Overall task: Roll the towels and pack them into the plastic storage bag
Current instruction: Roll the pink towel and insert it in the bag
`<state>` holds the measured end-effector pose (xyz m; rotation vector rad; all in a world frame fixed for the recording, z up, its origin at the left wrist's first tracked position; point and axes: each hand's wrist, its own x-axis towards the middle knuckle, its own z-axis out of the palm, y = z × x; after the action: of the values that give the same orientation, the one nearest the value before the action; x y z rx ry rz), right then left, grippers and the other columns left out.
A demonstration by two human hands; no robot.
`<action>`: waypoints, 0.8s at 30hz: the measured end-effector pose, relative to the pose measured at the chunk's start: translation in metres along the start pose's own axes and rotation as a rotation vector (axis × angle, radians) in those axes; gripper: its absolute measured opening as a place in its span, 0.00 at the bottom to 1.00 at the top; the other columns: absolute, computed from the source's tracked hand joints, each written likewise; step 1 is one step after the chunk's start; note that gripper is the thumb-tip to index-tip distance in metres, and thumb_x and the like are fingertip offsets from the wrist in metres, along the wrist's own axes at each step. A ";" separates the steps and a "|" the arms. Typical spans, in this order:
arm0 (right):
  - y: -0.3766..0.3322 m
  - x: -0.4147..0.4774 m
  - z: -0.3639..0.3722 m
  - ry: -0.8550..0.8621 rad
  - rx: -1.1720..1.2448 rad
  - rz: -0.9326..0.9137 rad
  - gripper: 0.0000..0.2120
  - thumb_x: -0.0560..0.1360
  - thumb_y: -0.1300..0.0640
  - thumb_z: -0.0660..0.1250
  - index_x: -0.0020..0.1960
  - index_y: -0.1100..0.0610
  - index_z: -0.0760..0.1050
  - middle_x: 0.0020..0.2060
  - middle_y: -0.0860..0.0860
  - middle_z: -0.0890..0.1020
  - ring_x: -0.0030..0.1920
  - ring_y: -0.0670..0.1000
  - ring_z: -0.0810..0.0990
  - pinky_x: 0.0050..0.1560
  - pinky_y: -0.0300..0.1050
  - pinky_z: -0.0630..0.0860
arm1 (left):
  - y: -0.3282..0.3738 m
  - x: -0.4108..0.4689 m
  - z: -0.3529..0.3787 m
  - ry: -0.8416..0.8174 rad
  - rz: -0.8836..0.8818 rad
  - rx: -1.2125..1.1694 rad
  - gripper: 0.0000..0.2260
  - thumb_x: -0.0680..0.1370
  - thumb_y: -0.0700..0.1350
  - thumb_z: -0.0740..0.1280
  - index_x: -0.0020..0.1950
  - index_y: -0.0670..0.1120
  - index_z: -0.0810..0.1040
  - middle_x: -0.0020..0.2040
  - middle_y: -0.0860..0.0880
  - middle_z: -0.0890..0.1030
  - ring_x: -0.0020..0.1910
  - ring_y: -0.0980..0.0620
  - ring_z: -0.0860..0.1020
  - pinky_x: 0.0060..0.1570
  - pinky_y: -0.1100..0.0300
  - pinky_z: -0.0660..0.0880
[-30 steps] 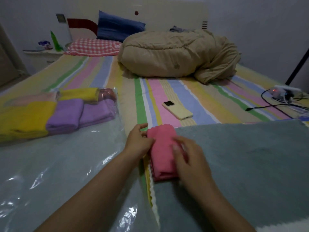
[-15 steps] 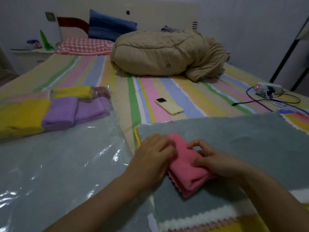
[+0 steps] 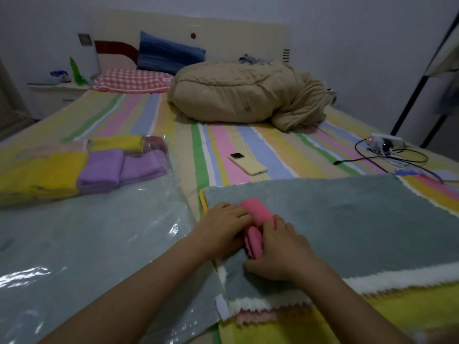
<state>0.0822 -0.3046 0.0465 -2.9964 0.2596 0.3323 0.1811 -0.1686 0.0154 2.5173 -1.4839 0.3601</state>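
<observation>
Turned since before, the pink towel lay lengthwise near-to-far on the grey towel, your left hand and right hand both gripping it, the storage bag to its left.

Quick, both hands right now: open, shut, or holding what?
Left hand: grips the pink towel.
Right hand: grips the same towel.
</observation>
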 end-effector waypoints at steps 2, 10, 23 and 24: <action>0.004 -0.002 -0.007 -0.089 0.105 -0.016 0.50 0.63 0.28 0.65 0.75 0.52 0.52 0.75 0.55 0.54 0.72 0.60 0.59 0.69 0.57 0.64 | 0.002 -0.005 -0.007 0.040 0.008 -0.049 0.16 0.65 0.48 0.61 0.51 0.50 0.80 0.46 0.52 0.81 0.45 0.50 0.79 0.48 0.54 0.73; -0.001 -0.027 -0.031 -0.227 0.429 0.004 0.39 0.60 0.32 0.74 0.63 0.51 0.67 0.57 0.51 0.75 0.55 0.51 0.76 0.56 0.48 0.75 | 0.029 -0.043 -0.057 0.163 0.072 -0.174 0.12 0.70 0.47 0.71 0.53 0.51 0.80 0.40 0.54 0.80 0.41 0.54 0.75 0.45 0.62 0.68; -0.052 -0.059 0.023 0.200 0.347 -0.022 0.24 0.66 0.37 0.70 0.54 0.50 0.70 0.51 0.52 0.71 0.49 0.54 0.76 0.47 0.48 0.76 | 0.000 -0.221 -0.081 0.040 -0.297 -0.170 0.29 0.63 0.67 0.72 0.58 0.55 0.72 0.60 0.59 0.72 0.60 0.58 0.72 0.59 0.58 0.67; -0.054 -0.060 0.025 0.249 0.292 -0.022 0.25 0.66 0.35 0.70 0.55 0.50 0.70 0.51 0.52 0.69 0.51 0.55 0.74 0.50 0.49 0.76 | -0.002 -0.231 -0.080 0.015 -0.296 -0.151 0.29 0.63 0.67 0.73 0.58 0.56 0.71 0.61 0.59 0.71 0.60 0.58 0.72 0.60 0.59 0.66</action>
<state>0.0290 -0.2392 0.0412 -2.7429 0.2704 -0.0781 0.0664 0.0476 0.0207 2.5526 -1.0663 0.2092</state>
